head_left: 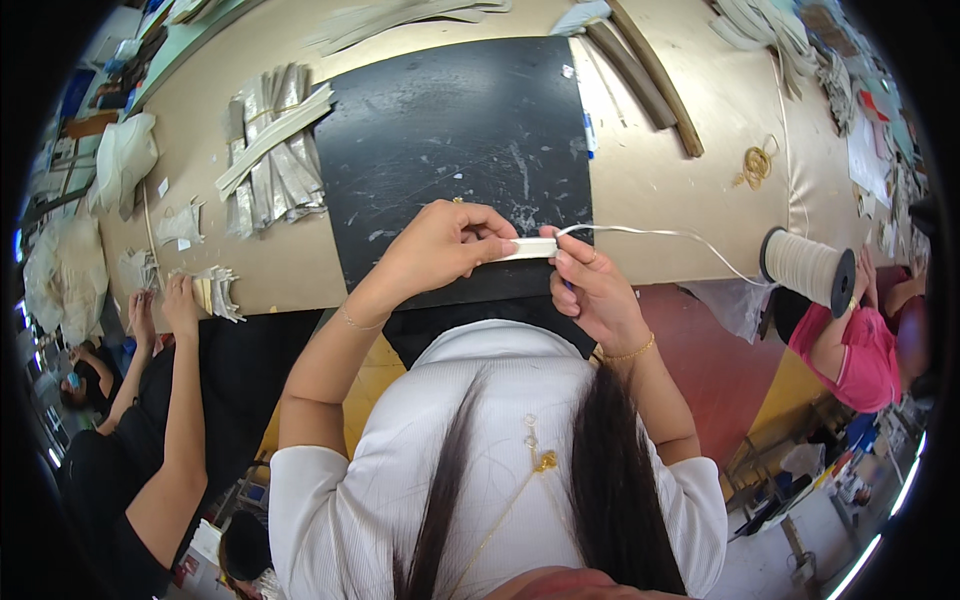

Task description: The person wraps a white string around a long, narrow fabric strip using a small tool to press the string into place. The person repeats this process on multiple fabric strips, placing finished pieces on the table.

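A short white strip (528, 248) is stretched between my two hands, just above the near edge of the black mat. My left hand (445, 240) pinches its left end between thumb and fingers. At the right end, my right hand (597, 290) has its fingers closed on the strip. A small dark blue object (568, 286) shows among the right fingers; its kind is hard to make out. From the right hand, a thin white cord (655, 232) runs across to a white spool (803, 265) with black ends at the table's right front.
The black mat (450, 130) lies on a beige table (690, 200). Bundled grey-white strips (272, 150) sit at left. Two curved brown strips (640, 70), a blue-and-white pen (589, 135) and a yellow band loop (757, 165) lie at right. Co-workers' hands (180, 303) are at the left edge.
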A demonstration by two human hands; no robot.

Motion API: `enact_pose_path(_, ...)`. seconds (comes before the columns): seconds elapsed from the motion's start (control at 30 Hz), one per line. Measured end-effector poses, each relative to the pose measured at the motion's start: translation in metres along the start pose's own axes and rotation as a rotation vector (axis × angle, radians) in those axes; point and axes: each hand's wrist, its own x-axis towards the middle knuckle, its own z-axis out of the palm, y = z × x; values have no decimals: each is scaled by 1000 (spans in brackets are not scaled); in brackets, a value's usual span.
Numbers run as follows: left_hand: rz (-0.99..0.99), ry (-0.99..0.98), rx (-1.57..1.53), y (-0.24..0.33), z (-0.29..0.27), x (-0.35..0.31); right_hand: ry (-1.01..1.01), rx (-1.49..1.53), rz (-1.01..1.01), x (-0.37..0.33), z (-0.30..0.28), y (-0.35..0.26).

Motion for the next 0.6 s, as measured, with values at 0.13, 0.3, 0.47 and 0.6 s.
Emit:
enact_pose_path(0.13, 43, 22, -79, -5, -8, -12, 109, -46, -43, 0, 10, 0)
enact_pose_path(0.3, 247, 381, 318, 2, -69, -50, 94, -128, -29, 0, 7, -4)
enact_pose_path(0.47, 172, 741, 614, 11, -150, -68, 41, -339, 16, 3, 21, -15)
enact_pose_path(0.6, 335, 754, 809, -23, -202, -20, 2, -1104, -371, 2, 1, -14)
